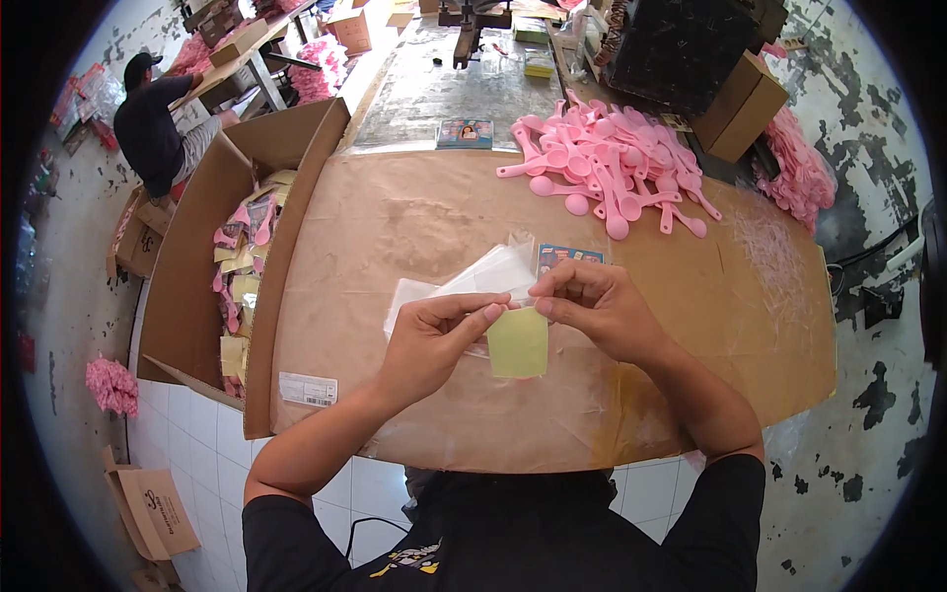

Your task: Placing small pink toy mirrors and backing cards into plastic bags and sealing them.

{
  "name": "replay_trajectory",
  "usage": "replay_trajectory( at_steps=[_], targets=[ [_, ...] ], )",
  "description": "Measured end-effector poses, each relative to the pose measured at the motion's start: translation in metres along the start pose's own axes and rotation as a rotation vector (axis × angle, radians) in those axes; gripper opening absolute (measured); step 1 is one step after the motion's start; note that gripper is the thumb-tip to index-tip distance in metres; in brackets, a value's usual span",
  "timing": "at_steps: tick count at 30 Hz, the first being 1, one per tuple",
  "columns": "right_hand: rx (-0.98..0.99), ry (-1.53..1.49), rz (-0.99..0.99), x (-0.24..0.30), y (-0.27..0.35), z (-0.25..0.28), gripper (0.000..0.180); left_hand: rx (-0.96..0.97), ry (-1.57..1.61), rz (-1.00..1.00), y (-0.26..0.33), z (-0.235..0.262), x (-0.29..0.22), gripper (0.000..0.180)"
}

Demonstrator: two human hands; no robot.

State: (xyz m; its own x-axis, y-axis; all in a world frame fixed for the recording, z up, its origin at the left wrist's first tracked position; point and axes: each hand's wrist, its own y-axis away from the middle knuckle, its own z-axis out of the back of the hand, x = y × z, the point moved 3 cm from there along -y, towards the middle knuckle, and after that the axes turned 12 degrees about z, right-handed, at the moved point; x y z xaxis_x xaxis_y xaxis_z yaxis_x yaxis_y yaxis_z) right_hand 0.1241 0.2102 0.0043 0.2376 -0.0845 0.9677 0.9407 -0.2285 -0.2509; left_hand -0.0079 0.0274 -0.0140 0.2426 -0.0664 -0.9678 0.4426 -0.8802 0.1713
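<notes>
In front of me a yellow-green card [518,345] hangs from my fingertips, with its top edge up; whether a clear bag surrounds it I cannot tell. My left hand [434,338] pinches near its upper left corner. The thumb and forefinger of my right hand [604,308] are closed at its upper right corner. Just beyond my hands lies a loose stack of clear plastic bags [483,273]. A blue printed card [570,256] sits beside them, partly covered by my right hand.
Pink plastic spoons [612,163] are heaped at the table's far right. On the left stands an open cardboard box [258,340] with packed spoons and yellow cards. Another printed card [464,133] lies farther back. A person [158,123] sits at the far left.
</notes>
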Motion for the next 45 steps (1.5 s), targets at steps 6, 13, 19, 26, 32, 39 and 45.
replay_trajectory(
  at_steps=[6,13,19,26,32,39,45],
  targets=[
    [0.036,-0.115,-0.012,-0.001,0.0,0.007,0.013,-0.033,-0.169,-0.079,0.003,0.005,-0.005,0.023],
    [0.119,0.06,0.118,0.003,-0.002,0.016,0.017,0.035,-0.224,-0.148,0.0,0.007,-0.002,0.025],
    [0.132,0.09,0.144,0.006,0.0,0.016,0.021,0.067,-0.131,-0.119,0.0,0.009,0.0,0.031],
    [0.142,0.13,0.152,0.006,0.0,0.018,0.019,0.086,-0.088,-0.051,0.0,0.009,-0.001,0.029],
    [0.146,0.251,0.135,0.013,-0.001,0.012,0.015,0.091,-0.04,-0.03,-0.002,0.008,0.004,0.026],
    [0.111,0.163,0.141,-0.003,0.001,0.014,0.025,0.059,-0.068,0.033,-0.003,0.004,0.0,0.028],
    [0.159,0.133,0.107,0.005,0.003,0.005,0.033,0.008,-0.072,-0.037,-0.004,0.007,-0.001,0.026]
  ],
)
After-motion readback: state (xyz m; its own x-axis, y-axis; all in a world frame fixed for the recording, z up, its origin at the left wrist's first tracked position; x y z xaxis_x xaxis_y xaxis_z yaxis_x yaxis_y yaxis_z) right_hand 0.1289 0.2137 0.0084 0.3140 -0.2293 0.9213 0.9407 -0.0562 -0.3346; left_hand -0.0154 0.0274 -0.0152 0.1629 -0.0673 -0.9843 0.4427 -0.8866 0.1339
